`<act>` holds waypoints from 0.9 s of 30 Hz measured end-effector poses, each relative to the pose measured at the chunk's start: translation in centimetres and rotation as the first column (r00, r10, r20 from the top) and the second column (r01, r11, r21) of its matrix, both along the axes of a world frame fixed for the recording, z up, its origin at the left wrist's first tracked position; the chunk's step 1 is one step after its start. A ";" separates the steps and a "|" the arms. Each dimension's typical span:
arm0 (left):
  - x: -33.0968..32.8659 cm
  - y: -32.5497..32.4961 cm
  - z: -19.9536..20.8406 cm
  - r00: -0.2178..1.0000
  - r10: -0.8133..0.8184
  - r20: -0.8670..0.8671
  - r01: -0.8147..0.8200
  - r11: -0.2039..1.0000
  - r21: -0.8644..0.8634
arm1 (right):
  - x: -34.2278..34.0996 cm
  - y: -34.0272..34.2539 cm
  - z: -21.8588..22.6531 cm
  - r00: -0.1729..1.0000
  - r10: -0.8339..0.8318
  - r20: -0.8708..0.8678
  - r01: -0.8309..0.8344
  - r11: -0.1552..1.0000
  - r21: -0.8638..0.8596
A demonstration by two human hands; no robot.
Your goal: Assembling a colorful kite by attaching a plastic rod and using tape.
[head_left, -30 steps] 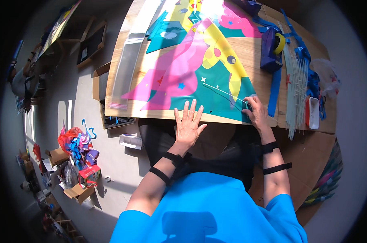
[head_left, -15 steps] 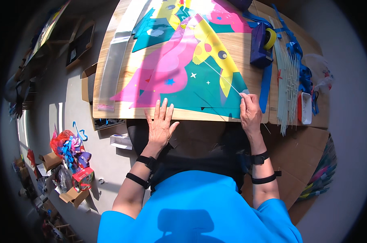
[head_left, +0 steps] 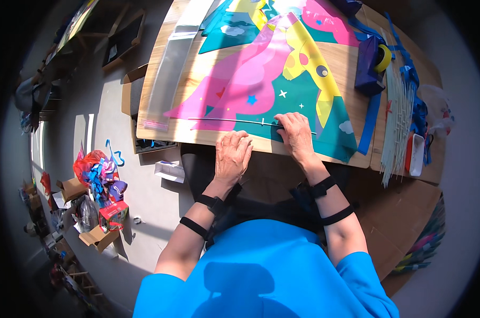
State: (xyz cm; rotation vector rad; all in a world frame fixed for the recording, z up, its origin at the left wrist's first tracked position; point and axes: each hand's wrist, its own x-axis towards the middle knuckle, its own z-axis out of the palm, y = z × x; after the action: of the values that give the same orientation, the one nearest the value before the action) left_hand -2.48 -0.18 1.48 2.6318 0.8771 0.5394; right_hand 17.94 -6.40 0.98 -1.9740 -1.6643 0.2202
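A triangular kite sail (head_left: 282,114) in pink, teal and yellow lies on the wooden table before me. Across its lower part runs a thin rod (head_left: 239,121), roughly along the near edge, with a small pale mark partway. My right hand (head_left: 294,132) has its thumb and fingertips closed on this rod near its right end. At the table's near edge, my left hand (head_left: 233,153) rests by the sail's pink lower edge. Its fingers are bent and close together; whatever lies under the fingertips is hidden.
Another printed sail (head_left: 232,40) lies farther back. At right are a purple tape dispenser (head_left: 368,66), blue webbing (head_left: 371,119), a bundle of pale sticks (head_left: 396,122) and a red-and-white tray (head_left: 416,153). Clear plastic film (head_left: 168,79) lies left. Boxes (head_left: 99,236) stand on the floor.
The rod has swung from a steep diagonal to lie nearly level across the sail. My right hand has moved left and slightly up; my left hand has gone from spread flat to bent fingers.
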 end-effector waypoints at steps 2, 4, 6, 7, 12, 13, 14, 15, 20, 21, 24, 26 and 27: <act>1.1 0.5 0.0 0.998 0.039 0.053 -0.037 0.998 -0.049 | 0.2 -0.5 -0.2 0.999 -0.047 0.016 0.047 0.999 -0.011; 2.7 1.2 0.9 0.997 0.051 0.065 -0.047 0.997 -0.059 | 0.6 -0.8 -0.6 0.998 -0.043 0.038 0.042 0.999 0.016; 3.8 2.1 0.8 0.998 0.055 0.018 -0.054 0.997 -0.052 | 0.7 -0.9 -0.7 0.998 -0.043 0.048 0.042 0.999 0.028; 4.3 2.5 0.7 0.998 0.060 -0.004 -0.060 0.997 -0.047 | 0.5 -0.7 -0.6 0.998 -0.046 0.049 0.045 0.999 0.025; 5.6 4.2 0.2 0.994 -0.095 -0.048 0.092 0.994 -0.067 | 0.6 -0.5 -0.8 0.989 -0.054 0.134 0.054 0.999 0.003; 5.6 4.2 0.3 0.994 -0.103 -0.039 0.101 0.994 -0.049 | 0.6 -0.5 -0.7 0.990 -0.057 0.131 0.056 0.998 0.009; 5.6 4.2 0.5 0.993 -0.111 -0.029 0.110 0.993 -0.031 | 0.6 -0.4 -0.5 0.990 -0.060 0.129 0.059 0.998 0.014; 5.4 4.2 0.5 0.993 -0.120 -0.022 0.120 0.993 -0.015 | 0.6 -0.4 0.0 0.993 -0.055 0.109 0.052 0.998 0.024; 5.3 4.3 0.2 0.984 -0.176 -0.037 0.176 0.984 0.002 | 0.3 0.4 0.1 0.993 0.039 0.111 -0.047 0.996 0.072; 5.3 4.3 0.2 0.982 -0.184 -0.049 0.184 0.983 0.005 | 0.3 0.4 -0.4 0.991 0.058 0.121 -0.065 0.996 0.053; 5.1 4.3 -0.2 0.974 -0.207 -0.088 0.208 0.978 0.000 | 0.2 0.6 -1.2 0.985 0.082 0.150 -0.086 0.996 0.021; 5.1 4.2 0.0 0.980 -0.194 -0.048 0.195 0.981 0.008 | -0.1 0.5 -0.9 0.991 0.060 0.118 -0.065 0.997 0.038; 5.2 4.1 0.2 0.982 -0.189 -0.024 0.189 0.982 0.011 | -0.1 0.5 -0.6 0.993 0.048 0.106 -0.053 0.998 0.045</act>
State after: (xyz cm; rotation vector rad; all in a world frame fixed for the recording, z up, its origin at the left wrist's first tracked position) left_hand 2.73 3.92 1.72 2.7006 0.6224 0.4687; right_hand 17.81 -5.94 0.37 -1.9396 -1.7697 0.0957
